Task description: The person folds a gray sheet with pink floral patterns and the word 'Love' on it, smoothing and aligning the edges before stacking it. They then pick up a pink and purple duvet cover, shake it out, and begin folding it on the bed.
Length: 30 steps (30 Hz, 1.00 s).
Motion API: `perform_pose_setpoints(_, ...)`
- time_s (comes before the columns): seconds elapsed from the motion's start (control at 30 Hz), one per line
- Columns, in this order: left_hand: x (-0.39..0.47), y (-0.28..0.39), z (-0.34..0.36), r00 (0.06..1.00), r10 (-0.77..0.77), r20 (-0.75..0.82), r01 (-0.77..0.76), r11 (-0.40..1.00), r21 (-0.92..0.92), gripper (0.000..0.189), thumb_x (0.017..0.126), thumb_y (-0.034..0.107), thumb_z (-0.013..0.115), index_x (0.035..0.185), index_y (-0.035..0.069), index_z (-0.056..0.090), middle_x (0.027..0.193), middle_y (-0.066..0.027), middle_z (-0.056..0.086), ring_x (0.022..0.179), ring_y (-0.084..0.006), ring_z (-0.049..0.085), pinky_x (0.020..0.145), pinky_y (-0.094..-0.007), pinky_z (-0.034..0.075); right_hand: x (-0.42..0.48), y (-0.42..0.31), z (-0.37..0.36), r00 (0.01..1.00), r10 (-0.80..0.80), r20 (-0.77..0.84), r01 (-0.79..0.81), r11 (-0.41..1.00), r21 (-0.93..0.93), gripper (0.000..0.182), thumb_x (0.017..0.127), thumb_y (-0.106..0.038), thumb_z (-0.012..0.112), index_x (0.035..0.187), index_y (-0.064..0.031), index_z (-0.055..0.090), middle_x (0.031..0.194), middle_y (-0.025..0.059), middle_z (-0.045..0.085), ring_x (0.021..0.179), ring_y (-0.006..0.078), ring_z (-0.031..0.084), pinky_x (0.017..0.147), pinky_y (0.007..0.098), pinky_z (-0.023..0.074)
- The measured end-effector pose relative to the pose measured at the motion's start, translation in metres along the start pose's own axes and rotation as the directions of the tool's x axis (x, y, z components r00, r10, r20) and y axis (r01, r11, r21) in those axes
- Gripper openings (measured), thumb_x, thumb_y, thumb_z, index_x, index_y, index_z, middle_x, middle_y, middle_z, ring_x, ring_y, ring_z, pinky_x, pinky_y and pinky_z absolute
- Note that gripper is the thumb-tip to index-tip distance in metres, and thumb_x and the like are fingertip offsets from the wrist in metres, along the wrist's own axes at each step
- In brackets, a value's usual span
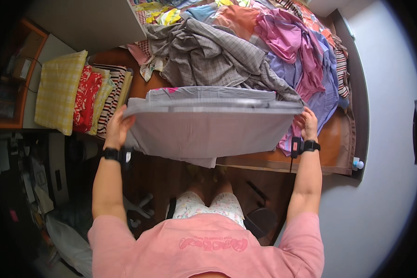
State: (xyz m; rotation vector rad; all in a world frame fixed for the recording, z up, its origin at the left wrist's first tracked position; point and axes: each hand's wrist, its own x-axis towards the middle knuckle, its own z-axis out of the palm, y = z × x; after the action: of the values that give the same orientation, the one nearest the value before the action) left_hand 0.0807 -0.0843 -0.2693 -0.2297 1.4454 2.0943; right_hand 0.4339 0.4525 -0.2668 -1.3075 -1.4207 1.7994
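Observation:
A wide grey cloth (208, 132), folded in layers with some pink print at its far edge, spans the space between my hands above the near edge of the bed. My left hand (120, 125) grips its left end, and my right hand (306, 121) pinches its right corner. Part of its upper fold is blurred. Just beyond lies a crumpled grey checked cloth (212, 55). Pink fabric (281, 31) and lilac fabric (326, 80) are heaped to the right of that.
Folded fabrics stand side by side at the left: a yellow checked one (59, 93), a red patterned one (87, 97) and a striped one (113, 93). More colourful cloth (236, 17) covers the far side. A wall (385, 121) borders the right; a chair base (142, 208) is below left.

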Motion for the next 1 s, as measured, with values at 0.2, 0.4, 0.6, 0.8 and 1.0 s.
perform_pose_setpoints(0.2,0.025,-0.115,-0.002,0.975,-0.079,0.209,-0.182,0.258,0.949,0.065,0.083,0.038,0.054,0.137,0.015,0.028,0.14,-0.0173,0.026,0.13,-0.0322,0.023,0.101,-0.0508,0.022,0.013,0.125,-0.002,1.0,-0.016,-0.004,0.011,0.822,-0.569,0.083,0.068,-0.023,0.072,0.134,-0.0021,0.026,0.126,0.0199,0.039,0.114,0.0279,0.042,0.09,0.0362,0.039)
perform_pose_setpoints(0.4,0.012,-0.179,-0.027,0.986,-0.152,0.061,-0.116,-0.383,0.917,0.065,0.082,0.031,0.056,0.138,0.019,0.026,0.145,-0.0135,0.012,0.132,-0.0348,0.012,0.101,-0.054,0.02,0.002,0.198,-0.027,0.953,0.3,0.038,-0.237,0.818,-0.524,0.085,0.064,-0.029,0.077,0.129,0.0009,0.03,0.121,0.0194,0.046,0.113,0.0276,0.044,0.095,0.0354,0.034)
perform_pose_setpoints(0.6,0.025,-0.208,0.049,0.966,0.097,0.241,-0.19,-0.367,0.911,0.057,0.084,0.028,0.051,0.135,0.016,0.031,0.143,-0.0132,0.021,0.132,-0.0328,0.016,0.103,-0.0558,0.011,0.02,0.194,-0.026,0.896,0.417,0.154,-0.295,0.817,-0.495,0.081,0.065,-0.025,0.075,0.128,-0.0003,0.031,0.123,0.0145,0.046,0.113,0.0255,0.043,0.096,0.0358,0.0321)
perform_pose_setpoints(0.8,0.058,-0.251,0.188,0.847,0.095,0.523,-0.51,-0.132,0.85,0.057,0.085,0.033,0.048,0.136,0.017,0.029,0.145,-0.0136,0.014,0.134,-0.0315,0.011,0.105,-0.0538,0.006,0.01,0.144,-0.013,0.828,0.445,0.341,-0.3,0.865,-0.402,0.066,0.06,-0.012,0.072,0.119,0.0011,0.046,0.111,0.0081,0.056,0.1,0.0226,0.052,0.089,0.0324,0.0386)
perform_pose_setpoints(1.0,0.127,-0.267,0.208,0.969,0.008,0.247,-0.247,-0.029,0.969,0.068,0.088,0.046,0.037,0.141,0.015,0.01,0.147,-0.0116,0.003,0.136,-0.0257,-0.003,0.106,-0.0512,-0.003,-0.064,0.052,0.011,0.739,0.405,0.538,-0.341,0.914,-0.22,0.073,0.064,-0.016,0.073,0.124,0.0046,0.038,0.117,0.0116,0.051,0.108,0.0235,0.048,0.093,0.0345,0.0363)
